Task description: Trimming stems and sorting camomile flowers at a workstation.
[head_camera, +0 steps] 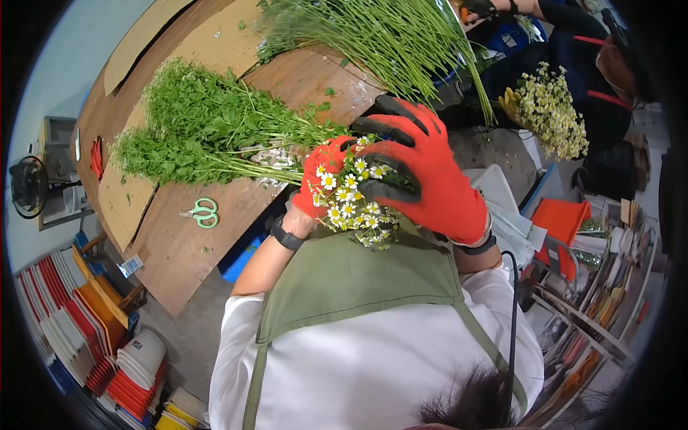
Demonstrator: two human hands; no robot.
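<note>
Both my hands wear red work gloves with dark palms and fingers. My left hand (322,172) is closed around stems of small white daisy-like flowers with yellow centres (349,201), held in front of my chest. My right hand (424,166) curves over the right side of this bunch, its fingers spread and touching the blooms and leaves; whether it grips any stems is hidden. Just left of my left hand, leafy green cut stems (204,123) lie across the wooden table. Green-handled scissors (204,213) rest on the table, left of my left forearm.
A large pile of long green stems (387,43) lies at the table's far side. Cardboard sheets (126,201) cover parts of the wooden table (183,274). A co-worker at the upper right holds a similar flower bunch (556,113). Stacked plastic containers (142,357) stand lower left.
</note>
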